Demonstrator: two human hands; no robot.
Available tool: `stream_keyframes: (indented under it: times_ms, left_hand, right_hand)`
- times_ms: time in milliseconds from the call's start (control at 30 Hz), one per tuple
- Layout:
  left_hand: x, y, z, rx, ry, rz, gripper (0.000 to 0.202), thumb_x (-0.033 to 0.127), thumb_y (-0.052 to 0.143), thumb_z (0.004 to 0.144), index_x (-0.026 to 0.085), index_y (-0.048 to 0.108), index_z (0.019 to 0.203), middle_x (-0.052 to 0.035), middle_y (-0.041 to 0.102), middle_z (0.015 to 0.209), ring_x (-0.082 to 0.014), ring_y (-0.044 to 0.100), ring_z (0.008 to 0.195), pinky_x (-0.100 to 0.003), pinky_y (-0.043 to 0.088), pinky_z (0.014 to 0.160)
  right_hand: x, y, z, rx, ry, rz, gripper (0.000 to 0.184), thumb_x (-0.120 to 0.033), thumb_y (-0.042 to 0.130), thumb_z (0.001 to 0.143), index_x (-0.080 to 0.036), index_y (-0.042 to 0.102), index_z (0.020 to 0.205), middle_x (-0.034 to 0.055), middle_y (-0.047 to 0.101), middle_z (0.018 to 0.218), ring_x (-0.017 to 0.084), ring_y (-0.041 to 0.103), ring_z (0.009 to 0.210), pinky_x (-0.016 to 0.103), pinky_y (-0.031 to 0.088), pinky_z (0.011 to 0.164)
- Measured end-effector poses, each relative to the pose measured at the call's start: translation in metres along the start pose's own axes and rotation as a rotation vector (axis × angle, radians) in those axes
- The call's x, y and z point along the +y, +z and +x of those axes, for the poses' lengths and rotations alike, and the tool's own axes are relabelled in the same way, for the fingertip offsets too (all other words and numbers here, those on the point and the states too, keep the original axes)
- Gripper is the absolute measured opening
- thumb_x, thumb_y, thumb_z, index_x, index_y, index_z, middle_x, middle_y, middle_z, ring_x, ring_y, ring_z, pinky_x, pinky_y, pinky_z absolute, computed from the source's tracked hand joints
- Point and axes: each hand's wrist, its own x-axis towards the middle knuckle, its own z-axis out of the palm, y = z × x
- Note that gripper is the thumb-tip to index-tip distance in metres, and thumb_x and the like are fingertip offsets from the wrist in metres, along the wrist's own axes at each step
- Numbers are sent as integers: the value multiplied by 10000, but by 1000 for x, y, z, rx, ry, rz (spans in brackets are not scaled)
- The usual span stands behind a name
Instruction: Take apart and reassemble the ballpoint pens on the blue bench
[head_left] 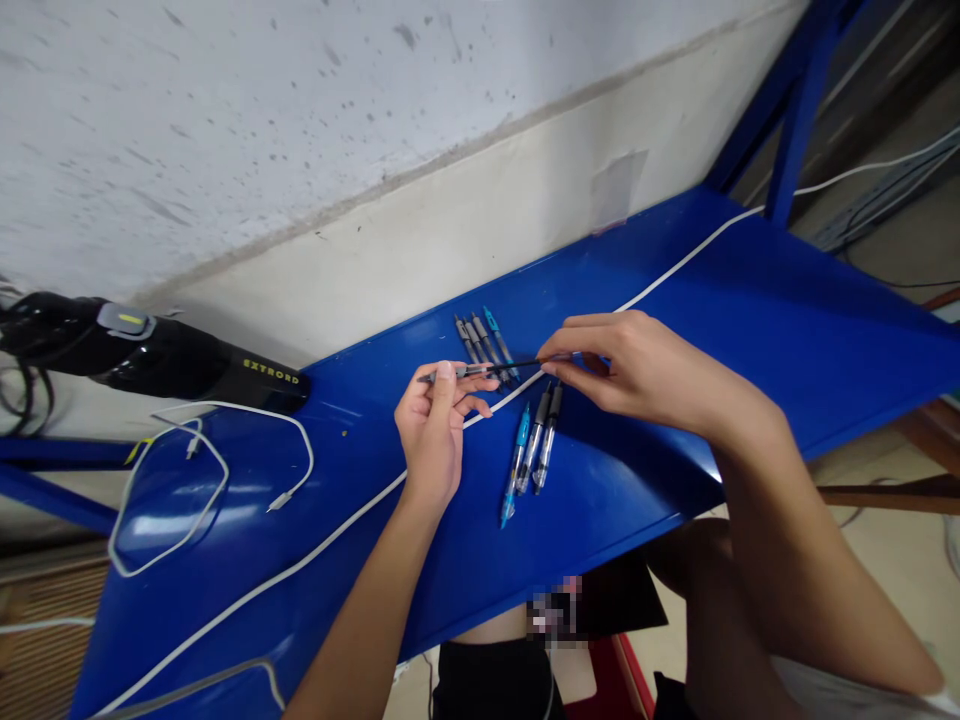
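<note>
My left hand [437, 425] pinches the grey barrel of a pen [474, 371] over the blue table [675, 330]. My right hand [622, 368] pinches the other end of that pen, a thin dark refill part, so both hands hold it level above the table. Behind it lie three pens [484, 343] side by side, grey ones and a blue one. In front lie three more pens [532, 450], one blue and two grey, angled toward me.
A white cable [330, 540] runs diagonally along the table. A thinner white charging cable [202, 470] loops at the left. A black device marked EXTRORD [180, 362] rests at the far left against the wall. My knees show below the table's front edge.
</note>
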Motion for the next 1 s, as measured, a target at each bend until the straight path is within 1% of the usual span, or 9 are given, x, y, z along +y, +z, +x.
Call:
stream_keyframes:
  times_ms: [200,333,500,600,700,767,800,900,1000]
  left_hand:
    - [0,0,-1,-11,4,4,272,432,774,1011,172,706,1055,-101,812,1006,-211,822,851,-249,594,596]
    - [-1,1,-2,-47,-5,9,254,416,773,1013,174,718,1068,-111,812,1047,-214,818,873,-256,602,600]
    - [-1,3,-5,-114,-18,31,221,395,760,1023,187,734,1090,-117,817,1097,-217,816,906,-270,625,625]
    - [-2,3,-7,-141,-6,46,184,349,779,1011,189,751,1099,-122,826,1125,-217,811,930,-288,646,666]
    - [-4,2,-8,-162,10,64,163,281,831,970,197,772,1097,-107,841,1117,-181,795,879,-292,661,725]
    - [-5,1,-8,-157,22,83,185,241,877,923,202,788,1081,-89,849,1093,-151,780,834,-274,660,745]
    - [-5,1,-7,-149,28,92,199,227,898,900,204,795,1069,-81,851,1079,-146,778,832,-262,658,745]
    - [-5,1,-7,-127,45,113,217,206,936,850,210,815,1030,-68,854,1046,-158,790,881,-235,649,730]
    - [-4,0,-6,-112,42,128,211,203,952,828,219,834,1002,-59,851,1029,-164,793,908,-223,642,725]
  right_hand:
    - [0,-1,0,-2,2,-8,181,-250,623,1069,-231,789,1137,57,760,999,180,657,792,309,415,729]
    - [-2,1,1,-7,-9,-9,174,-239,620,1069,-222,781,1132,58,756,996,179,650,790,306,407,721]
    - [-6,10,5,-37,-43,29,158,-212,595,1078,-197,750,1104,62,758,978,183,661,808,303,410,737]
    - [-11,18,8,-53,-21,65,125,-220,593,1085,-187,713,1097,54,751,931,179,660,773,300,402,720]
    - [-16,26,11,-67,36,87,73,-232,589,1086,-188,647,1090,30,713,840,180,642,724,304,381,685]
    - [-19,31,12,-79,62,111,26,-224,590,1078,-200,593,1085,25,701,839,183,633,723,304,373,670]
    - [-20,33,13,-84,71,127,32,-219,594,1071,-207,567,1085,28,703,856,186,632,730,303,372,665]
    - [-21,39,13,-85,85,161,68,-219,586,1068,-223,518,1072,36,703,887,194,631,750,303,379,663]
    - [-20,43,13,-70,77,169,63,-203,563,1070,-223,508,1046,42,695,901,197,633,772,305,399,687]
